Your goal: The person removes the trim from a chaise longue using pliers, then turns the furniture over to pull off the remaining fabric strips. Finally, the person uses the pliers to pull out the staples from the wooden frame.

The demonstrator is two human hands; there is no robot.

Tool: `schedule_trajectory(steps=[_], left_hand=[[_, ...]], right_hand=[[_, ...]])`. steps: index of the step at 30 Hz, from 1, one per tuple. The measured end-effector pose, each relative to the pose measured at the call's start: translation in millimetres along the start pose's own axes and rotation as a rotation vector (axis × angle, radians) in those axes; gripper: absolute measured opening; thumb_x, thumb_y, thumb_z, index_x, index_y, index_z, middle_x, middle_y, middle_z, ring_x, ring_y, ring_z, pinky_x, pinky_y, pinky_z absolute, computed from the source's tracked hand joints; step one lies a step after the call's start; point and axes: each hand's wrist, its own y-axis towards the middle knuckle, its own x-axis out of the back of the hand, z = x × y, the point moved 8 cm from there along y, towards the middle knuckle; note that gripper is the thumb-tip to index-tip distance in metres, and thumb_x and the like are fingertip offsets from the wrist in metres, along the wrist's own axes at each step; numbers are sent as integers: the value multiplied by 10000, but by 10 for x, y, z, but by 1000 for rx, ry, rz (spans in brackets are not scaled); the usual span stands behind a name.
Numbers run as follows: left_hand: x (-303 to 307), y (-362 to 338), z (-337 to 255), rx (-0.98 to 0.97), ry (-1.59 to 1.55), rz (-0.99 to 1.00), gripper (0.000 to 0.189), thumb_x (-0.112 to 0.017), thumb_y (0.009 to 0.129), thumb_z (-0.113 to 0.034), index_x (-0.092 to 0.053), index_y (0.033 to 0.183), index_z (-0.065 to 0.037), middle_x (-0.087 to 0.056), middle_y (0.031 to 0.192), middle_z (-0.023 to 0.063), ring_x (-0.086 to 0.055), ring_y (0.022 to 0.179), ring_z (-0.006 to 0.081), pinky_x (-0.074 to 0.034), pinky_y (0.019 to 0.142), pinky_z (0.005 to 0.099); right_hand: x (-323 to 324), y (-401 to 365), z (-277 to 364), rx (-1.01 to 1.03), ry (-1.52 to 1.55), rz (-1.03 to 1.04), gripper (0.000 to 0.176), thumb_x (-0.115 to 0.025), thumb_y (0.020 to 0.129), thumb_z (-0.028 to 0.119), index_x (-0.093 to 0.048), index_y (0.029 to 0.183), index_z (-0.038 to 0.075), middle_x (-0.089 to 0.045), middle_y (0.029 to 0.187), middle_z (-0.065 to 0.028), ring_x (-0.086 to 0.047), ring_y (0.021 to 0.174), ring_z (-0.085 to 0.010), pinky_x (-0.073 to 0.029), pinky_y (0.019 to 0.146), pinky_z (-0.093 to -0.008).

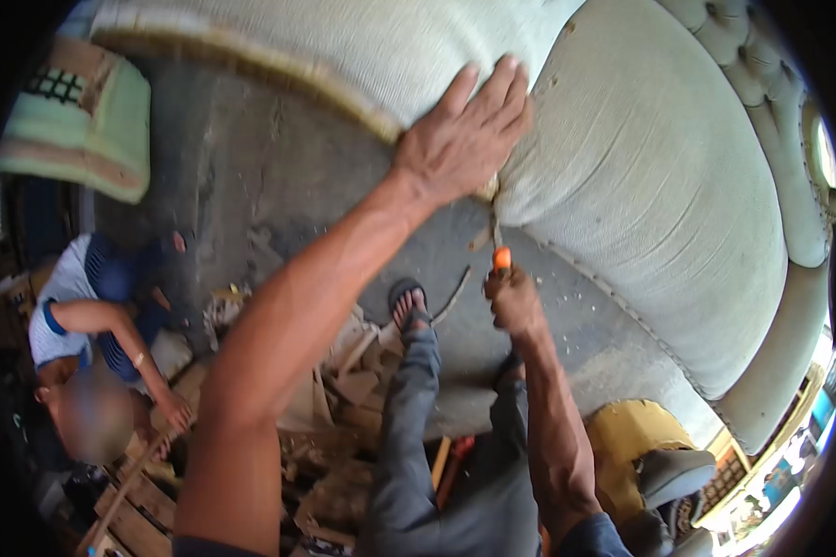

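Observation:
My left hand (469, 130) lies flat with fingers spread on a pale fabric-covered sofa seat (344, 56), close to the seam with the neighbouring seat section (650, 186). Lower down, my right hand (514, 302) is wrapped round an orange-handled screwdriver-like tool (502, 258). Its narrow metal shaft points up at the lower corner where the two sections meet. The tip overlaps the fabric edge there. A row of small tack-like dots runs along the lower edge of the right section.
On the left, a person (70, 325) sits low, holding a long wooden strip (125, 487). Scraps of wood and board (353, 371) litter the floor (241, 176) by my feet. A green and pink foam-covered piece (79, 130) stands upper left; a yellow foam piece (632, 432) lies lower right.

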Motion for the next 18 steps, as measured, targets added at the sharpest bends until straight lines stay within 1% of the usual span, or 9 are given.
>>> schedule_trajectory(steps=[3, 6, 7, 8, 9, 11, 12, 14, 18], left_hand=[[-101, -9, -40, 9, 94, 89, 365, -590, 842, -452, -598, 1166, -284, -505, 1430, -51, -353, 1416, 151, -146, 1130, 530], [-37, 20, -119, -24, 156, 165, 379, -578, 848, -448, -595, 1213, -346, -477, 1456, -86, -330, 1425, 151, -146, 1127, 546], [-91, 56, -109, -12, 181, 129, 379, -578, 848, -448, -595, 1213, -346, -477, 1456, -86, -330, 1425, 151, -146, 1127, 546], [-163, 80, -135, 12, 148, 102, 389, -578, 844, -442, -598, 1220, -342, -469, 1468, -85, -328, 1425, 150, -148, 1121, 546], [-157, 109, -123, 26, 106, 108, 398, -578, 841, -435, -602, 1227, -337, -462, 1480, -84, -327, 1426, 149, -150, 1115, 546], [-169, 68, -111, 3, 133, 216, 437, -573, 840, -428, -603, 1271, -362, -458, 1491, -90, -321, 1431, 144, -123, 1138, 532], [-191, 65, -90, 6, 125, 219, 441, -569, 851, -418, -598, 1287, -360, -452, 1497, -89, -323, 1430, 147, -120, 1139, 532], [-217, 59, -165, -5, 123, 209, 445, -564, 863, -409, -593, 1304, -357, -447, 1503, -88, -324, 1428, 149, -116, 1141, 531], [-40, 160, -154, 39, 15, 291, 439, -571, 879, -355, -606, 1311, -283, -455, 1498, -25, -307, 1445, 194, -107, 1154, 552]], right_hand=[[-184, 116, -237, -36, 86, 53, 398, -542, 861, 208, -606, 1121, -86, -659, 955, -352, -685, 930, -441, -525, 778, -457], [257, -1283, -719, -186, 79, 308, 386, -510, 904, 148, -534, 1242, -37, -615, 1142, -277, -620, 1105, -299, -478, 915, -427], [463, -1264, -737, -131, 76, 310, 393, -499, 919, 127, -509, 1283, -20, -601, 1204, -252, -598, 1163, -251, -462, 961, -417], [725, -1750, -808, 640, -82, 39, 379, -535, 915, 182, -529, 1216, -48, -620, 1087, -339, -641, 1118, -346, -491, 919, -437], [884, -1658, -906, 679, -98, 24, 379, -535, 915, 182, -529, 1216, -48, -620, 1087, -339, -641, 1118, -346, -491, 919, -437], [794, -2220, -2009, -482, -100, 452, 451, -634, 850, 232, -545, 1182, -60, -650, 980, -323, -641, 1091, -421, -496, 907, -455], [845, -1926, -1870, -387, -143, 397, 398, -598, 856, 180, -503, 1176, -36, -656, 1013, -312, -619, 1061, -493, -488, 909, -514], [661, -1423, -1804, -44, 233, 235, 502, -609, 856, 176, -397, 1267, -18, -617, 1098, -333, -604, 1081, -493, -472, 911, -519], [447, -1708, -1560, -33, 217, 27, 587, -624, 836, 130, -338, 1335, 11, -565, 1172, -330, -588, 1063, -509, -466, 907, -519]])
